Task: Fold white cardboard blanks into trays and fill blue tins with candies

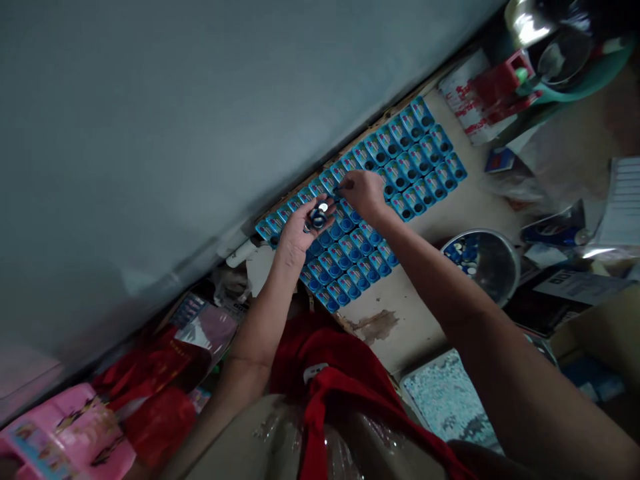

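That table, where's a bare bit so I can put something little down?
Two bare patches show on the table: one between the blue packs and the metal bowl, another between the brown stain and the right forearm. It's crowded around the left hand and right hand, amid rows of packs.

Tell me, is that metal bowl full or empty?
Neither: the metal bowl is partly filled. Small blue-and-white pieces lie toward one side, while bare metal shows on the other.
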Available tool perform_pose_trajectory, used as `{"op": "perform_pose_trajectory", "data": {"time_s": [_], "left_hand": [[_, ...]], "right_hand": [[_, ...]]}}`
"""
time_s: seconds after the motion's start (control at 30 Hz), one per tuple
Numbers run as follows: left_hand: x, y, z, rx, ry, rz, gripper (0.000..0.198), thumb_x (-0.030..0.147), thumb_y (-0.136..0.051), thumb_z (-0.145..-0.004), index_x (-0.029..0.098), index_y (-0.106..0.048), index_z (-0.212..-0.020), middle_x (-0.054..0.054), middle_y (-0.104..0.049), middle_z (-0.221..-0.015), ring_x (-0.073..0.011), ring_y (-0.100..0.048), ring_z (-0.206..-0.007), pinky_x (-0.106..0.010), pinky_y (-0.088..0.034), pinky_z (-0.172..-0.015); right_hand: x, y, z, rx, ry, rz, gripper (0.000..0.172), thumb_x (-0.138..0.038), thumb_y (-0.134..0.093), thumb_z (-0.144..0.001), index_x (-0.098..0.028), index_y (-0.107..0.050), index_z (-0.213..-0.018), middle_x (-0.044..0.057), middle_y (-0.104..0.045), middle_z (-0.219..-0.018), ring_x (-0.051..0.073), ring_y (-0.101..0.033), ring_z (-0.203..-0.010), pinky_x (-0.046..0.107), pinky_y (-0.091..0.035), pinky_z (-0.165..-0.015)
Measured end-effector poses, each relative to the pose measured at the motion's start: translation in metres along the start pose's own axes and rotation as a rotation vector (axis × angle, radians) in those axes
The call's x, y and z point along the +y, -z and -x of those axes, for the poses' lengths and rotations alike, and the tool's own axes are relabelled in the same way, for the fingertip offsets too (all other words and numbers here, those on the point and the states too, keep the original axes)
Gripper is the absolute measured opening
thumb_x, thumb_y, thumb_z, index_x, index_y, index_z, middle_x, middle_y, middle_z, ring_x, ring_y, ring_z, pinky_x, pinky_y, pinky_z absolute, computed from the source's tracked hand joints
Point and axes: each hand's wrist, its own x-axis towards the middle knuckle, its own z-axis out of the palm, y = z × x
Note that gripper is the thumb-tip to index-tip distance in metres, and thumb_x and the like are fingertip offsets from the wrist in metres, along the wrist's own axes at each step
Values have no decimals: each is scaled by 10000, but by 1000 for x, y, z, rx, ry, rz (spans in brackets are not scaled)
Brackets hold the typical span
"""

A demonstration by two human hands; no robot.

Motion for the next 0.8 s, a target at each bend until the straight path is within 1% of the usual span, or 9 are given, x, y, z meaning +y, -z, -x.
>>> {"op": "perform_pose_trajectory", "data": {"time_s": [0.07,0.13,0.23,0.33,0.47,0.57,0.67,0.73,0.8], "left_hand": [[4,2,3,-15,-2,-8,209,229,-601,-1025,135,-787,-1045,-94,-834,-1018,-226,-790,-1112,-427,-591,-1106],[5,4,4,-9,-6,-4,230,232,-597,-1024,137,-786,-1114,-109,-834,-1069,-237,-784,-1135,-438,-592,-1106],[4,10,3,-6,-8,9,268,231,-586,-1027,152,-779,-1194,-115,-832,-1118,-243,-775,-1166,-439,-590,-1108],[2,18,-1,-38,0,11,285,254,-551,-1051,151,-781,-1186,-120,-826,-1154,-248,-762,-1199,-440,-579,-1121],[4,20,-3,-92,25,-1,358,352,-496,-1088,157,-768,-1214,-136,-816,-1190,-271,-735,-1255,-475,-570,-1132],[9,16,2,-92,45,-24,458,453,-423,-1114,171,-748,-1267,-144,-820,-1162,-291,-730,-1262,-516,-572,-1124],[10,16,10,-90,58,-38,518,511,-384,-1119,175,-758,-1243,-157,-822,-1124,-313,-734,-1244,-529,-575,-1110],[7,18,13,-98,68,-39,542,535,-374,-1119,173,-775,-1160,-152,-825,-1054,-306,-760,-1170,-511,-593,-1079],[-1,22,14,-91,86,-37,574,552,-365,-1122,163,-774,-1015,-121,-810,-907,-266,-789,-1000,-474,-619,-1025]], "right_hand": [[-7,1,-12,-30,-25,126,137,-133,-722,-820,-208,-790,-911,83,-770,-983,267,-694,-939,369,-500,-843],[-13,1,-19,-69,-28,193,148,-122,-727,-816,-224,-774,-913,88,-770,-1041,288,-695,-971,374,-506,-843],[-17,2,-21,-153,-7,255,130,-140,-747,-841,-195,-750,-958,110,-772,-1083,287,-690,-1000,364,-495,-857],[-18,3,-20,-160,2,321,165,-180,-743,-896,-163,-728,-1059,134,-765,-1137,281,-691,-1035,365,-485,-876],[-21,11,-24,-169,-82,367,288,-282,-815,-884,-207,-713,-1143,106,-760,-1194,283,-701,-1074,361,-510,-869],[-28,19,-21,-202,-99,401,274,-264,-823,-873,-219,-730,-1127,106,-770,-1190,301,-708,-1085,378,-519,-878],[-36,22,-3,-137,11,349,209,-203,-731,-920,-195,-749,-1128,118,-760,-1186,280,-701,-1070,368,-505,-888],[-38,17,19,-82,187,236,231,-208,-667,-954,-208,-757,-1167,101,-737,-1197,255,-682,-1061,352,-498,-884],[-37,7,44,-86,406,151,231,-228,-634,-969,-233,-776,-1151,89,-718,-1183,254,-657,-1068,356,-491,-892]]}}
